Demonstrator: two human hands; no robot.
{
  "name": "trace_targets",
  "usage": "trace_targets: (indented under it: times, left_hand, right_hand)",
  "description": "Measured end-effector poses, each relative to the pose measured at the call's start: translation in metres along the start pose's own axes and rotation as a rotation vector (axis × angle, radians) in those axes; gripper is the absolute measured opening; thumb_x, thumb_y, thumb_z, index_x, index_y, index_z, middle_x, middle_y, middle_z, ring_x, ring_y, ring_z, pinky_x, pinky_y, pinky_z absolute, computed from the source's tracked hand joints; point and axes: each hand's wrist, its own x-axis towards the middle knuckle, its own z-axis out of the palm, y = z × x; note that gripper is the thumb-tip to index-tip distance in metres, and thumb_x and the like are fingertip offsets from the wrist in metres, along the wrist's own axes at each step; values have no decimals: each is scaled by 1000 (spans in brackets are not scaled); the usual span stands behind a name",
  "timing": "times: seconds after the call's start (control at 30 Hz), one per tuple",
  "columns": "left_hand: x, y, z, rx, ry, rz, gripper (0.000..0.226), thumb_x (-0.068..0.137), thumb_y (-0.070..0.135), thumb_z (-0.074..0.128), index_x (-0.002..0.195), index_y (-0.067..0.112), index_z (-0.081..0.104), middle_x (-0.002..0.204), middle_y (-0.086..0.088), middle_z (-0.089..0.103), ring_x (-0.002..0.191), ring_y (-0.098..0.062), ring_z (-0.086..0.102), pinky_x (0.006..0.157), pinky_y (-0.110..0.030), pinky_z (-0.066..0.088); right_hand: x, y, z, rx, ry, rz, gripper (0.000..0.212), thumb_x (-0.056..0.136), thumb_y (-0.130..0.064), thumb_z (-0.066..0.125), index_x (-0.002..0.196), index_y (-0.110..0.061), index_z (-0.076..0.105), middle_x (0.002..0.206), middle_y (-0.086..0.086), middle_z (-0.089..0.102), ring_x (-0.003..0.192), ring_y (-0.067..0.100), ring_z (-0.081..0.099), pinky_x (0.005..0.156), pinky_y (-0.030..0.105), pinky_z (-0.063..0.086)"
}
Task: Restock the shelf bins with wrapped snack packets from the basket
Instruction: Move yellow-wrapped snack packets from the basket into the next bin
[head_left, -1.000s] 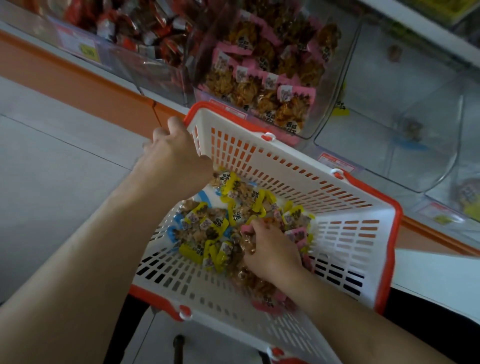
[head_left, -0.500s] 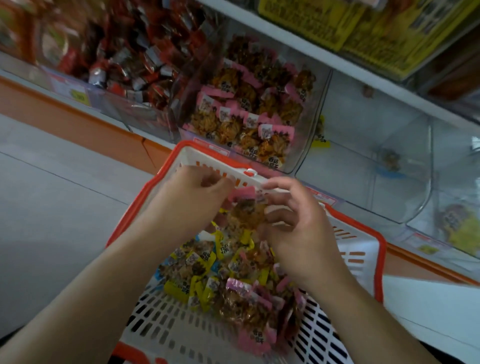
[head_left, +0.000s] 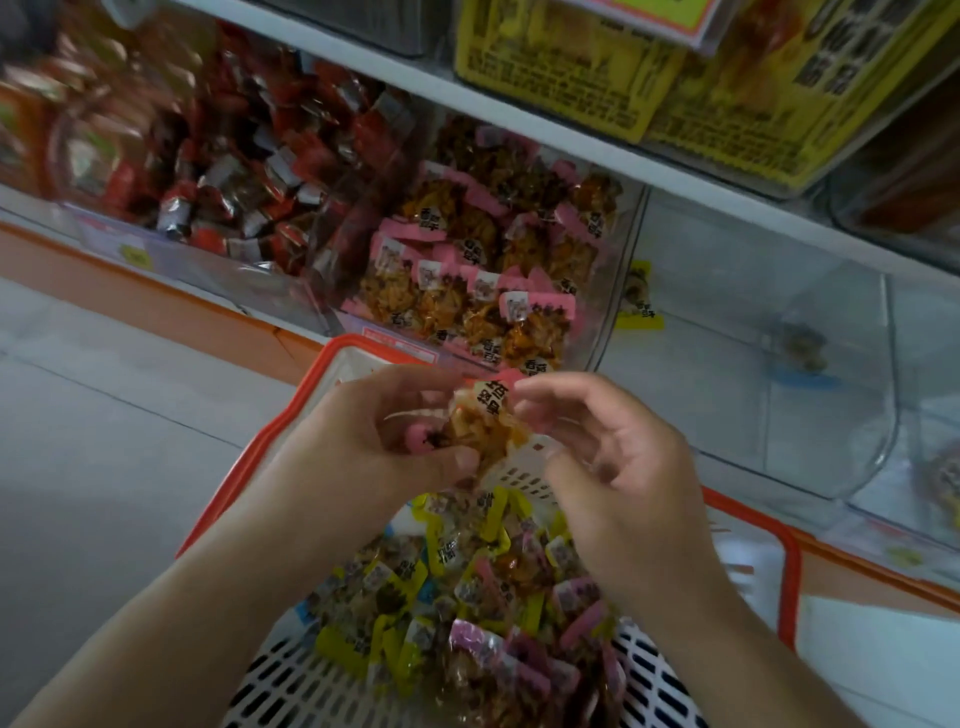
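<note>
A: Pink-labelled packet (head_left: 480, 423) — it's up between both hands, just above the far rim of the basket (head_left: 789, 582) and right in front of the bin of pink packets (head_left: 467, 280).

B: Who's got hold of it?

A: Left hand (head_left: 374, 441) has fingers curled round its left side, thumb underneath — looks like more than one packet bunched in there, can't tell the count. Right hand (head_left: 618, 467) pinches the pink top edge w/ thumb and forefinger; other fingers loosely bent.

B: So which step?

A: Transfer, I'd say. Picked from the basket, not yet in a bin. Prob. sorting by colour, since the basket pile (head_left: 467, 597) mixes yellow, pink and a bit of blue.

B: Next move?

A: Carry it fwd and up over the clear front wall of the pink bin, then let go so it lands on the heap. That bin's already pretty full, so drop it toward the back or it may slide out over the front.

B: Other bins?

A: Red-wrapped bin (head_left: 208, 171) to the left is well stocked. Clear bin (head_left: 779, 364) to the right is nearly bare — one yellow packet (head_left: 638, 299) against its left wall, another small one further right. Yellow ones prob. go there later.

B: Much left?

A: Plenty — basket's well loaded.
</note>
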Motion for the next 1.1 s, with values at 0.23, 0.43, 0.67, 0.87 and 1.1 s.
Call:
trace_targets:
  times: [0.23, 0.43, 0.67, 0.87, 1.1]
  left_hand:
    - [3, 4, 12, 21, -60, 94, 30, 76, -1, 84, 97, 19, 80, 92, -4, 79, 84, -22, 77, 78, -26, 62]
    - [1, 10, 9, -93, -84, 55, 29, 73, 10, 81, 100, 22, 80, 93, -18, 78, 83, -33, 77, 75, -31, 62]
    - [4, -9, 23, -248, 177, -119, 37, 83, 36, 77, 107, 8, 73, 103, -19, 76, 97, -40, 75, 81, -42, 63]
    - [2, -4, 23, -146, 177, -68, 20, 94, 1, 71, 111, 12, 70, 96, -9, 79, 85, -25, 78, 72, -31, 63]
    - [2, -7, 13, 11, 206, 39, 26, 92, -3, 72, 100, 21, 77, 91, 3, 80, 83, -13, 78, 75, -35, 63]
  right_hand:
    - [11, 8, -4, -143, 100, 3, 33, 95, -12, 78, 119, -33, 74, 125, -16, 63, 126, 12, 63, 102, 33, 56]
    - [10, 0, -12, -36, -89, 149, 50, 98, -3, 71, 122, -48, 72, 111, -13, 75, 87, 7, 73, 69, 29, 59]
    - [5, 1, 0, 205, 19, 256, 18, 96, -8, 76, 95, -23, 68, 78, 5, 72, 61, 17, 63, 56, 31, 52]
    - [8, 5, 9, 80, 37, 255, 23, 90, -9, 83, 93, -23, 64, 84, -5, 71, 80, 9, 71, 74, 30, 58]
    - [9, 1, 10, -33, -97, 234, 59, 91, -9, 83, 124, -56, 69, 121, -28, 70, 107, 10, 73, 93, 40, 62]
